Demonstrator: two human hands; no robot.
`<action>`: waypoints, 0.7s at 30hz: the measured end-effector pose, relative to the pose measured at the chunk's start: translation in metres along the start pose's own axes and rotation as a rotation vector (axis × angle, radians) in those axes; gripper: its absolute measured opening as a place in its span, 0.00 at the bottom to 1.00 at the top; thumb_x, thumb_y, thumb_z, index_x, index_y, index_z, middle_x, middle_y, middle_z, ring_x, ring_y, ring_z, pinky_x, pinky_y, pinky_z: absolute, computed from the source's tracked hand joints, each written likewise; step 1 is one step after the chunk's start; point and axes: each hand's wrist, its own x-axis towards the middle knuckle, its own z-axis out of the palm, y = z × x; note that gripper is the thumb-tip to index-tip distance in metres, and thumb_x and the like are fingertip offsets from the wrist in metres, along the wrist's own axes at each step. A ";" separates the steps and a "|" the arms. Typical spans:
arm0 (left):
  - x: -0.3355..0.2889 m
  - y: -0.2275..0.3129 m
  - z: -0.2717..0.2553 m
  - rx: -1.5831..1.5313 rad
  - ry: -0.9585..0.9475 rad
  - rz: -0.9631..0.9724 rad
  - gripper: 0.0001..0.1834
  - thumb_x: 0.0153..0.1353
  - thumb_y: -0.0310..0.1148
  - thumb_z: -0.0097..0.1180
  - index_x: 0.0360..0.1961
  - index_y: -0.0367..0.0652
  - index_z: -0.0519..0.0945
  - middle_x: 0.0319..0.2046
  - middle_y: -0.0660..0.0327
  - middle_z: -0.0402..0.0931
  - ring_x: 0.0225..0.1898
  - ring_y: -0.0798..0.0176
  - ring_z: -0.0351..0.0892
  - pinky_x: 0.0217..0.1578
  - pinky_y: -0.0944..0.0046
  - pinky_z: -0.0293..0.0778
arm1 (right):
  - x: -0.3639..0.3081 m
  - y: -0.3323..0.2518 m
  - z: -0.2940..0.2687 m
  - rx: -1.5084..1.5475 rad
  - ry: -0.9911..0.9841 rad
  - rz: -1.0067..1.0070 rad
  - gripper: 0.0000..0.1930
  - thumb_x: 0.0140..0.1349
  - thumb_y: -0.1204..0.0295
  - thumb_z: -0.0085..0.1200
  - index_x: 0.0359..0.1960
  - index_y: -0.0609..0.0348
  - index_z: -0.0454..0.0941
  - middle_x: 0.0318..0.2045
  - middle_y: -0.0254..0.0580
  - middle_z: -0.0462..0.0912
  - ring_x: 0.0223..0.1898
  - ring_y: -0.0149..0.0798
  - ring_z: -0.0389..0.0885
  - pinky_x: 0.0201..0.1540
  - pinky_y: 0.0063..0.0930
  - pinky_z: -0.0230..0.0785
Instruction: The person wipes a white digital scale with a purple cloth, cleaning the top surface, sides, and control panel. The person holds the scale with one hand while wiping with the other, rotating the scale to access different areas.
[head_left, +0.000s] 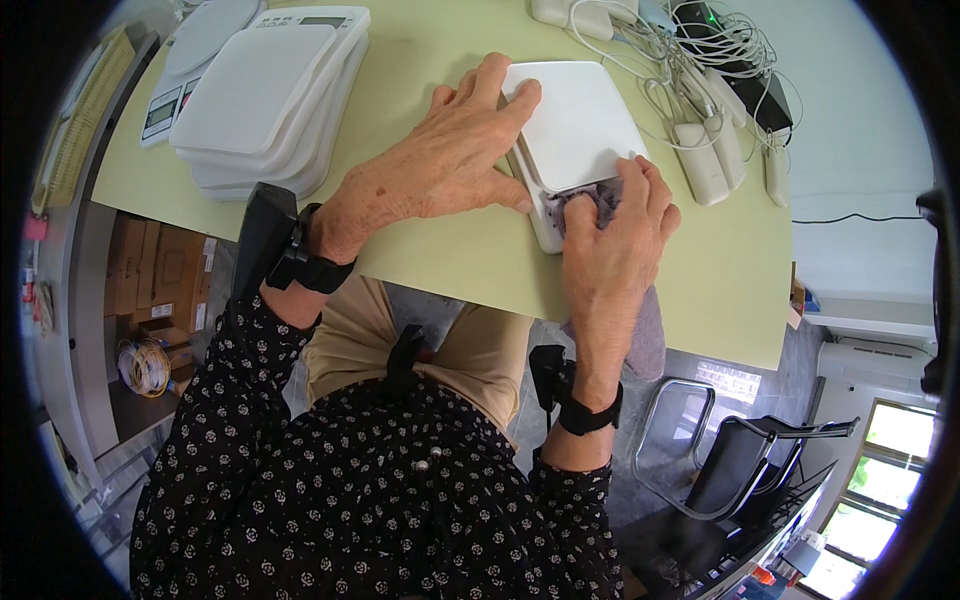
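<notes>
A white kitchen scale (575,120) lies on the pale green table, its display end toward me. My left hand (455,150) grips its left side, with fingers over the far left part and the thumb at the near left edge. Bunched under the fingers of my right hand (615,235) is a grey cloth (604,197), pressed against the scale's near end below the weighing plate. More of this cloth hangs past the table edge beneath my right wrist. The cloth and hand hide most of the scale's display area.
Several white scales (270,100) are stacked at the left of the table (430,245), beside another scale (200,50). Tangled white cables, power strips and adapters (700,165) crowd the far right. On the floor to the right stands a black metal-framed chair (740,465).
</notes>
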 end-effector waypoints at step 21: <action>-0.002 0.007 -0.001 -0.023 -0.009 -0.060 0.56 0.52 0.45 0.77 0.75 0.29 0.60 0.76 0.39 0.47 0.74 0.38 0.57 0.70 0.44 0.55 | 0.025 0.077 -0.063 0.441 0.012 0.459 0.19 0.62 0.74 0.62 0.55 0.68 0.81 0.36 0.36 0.82 0.38 0.30 0.79 0.42 0.26 0.74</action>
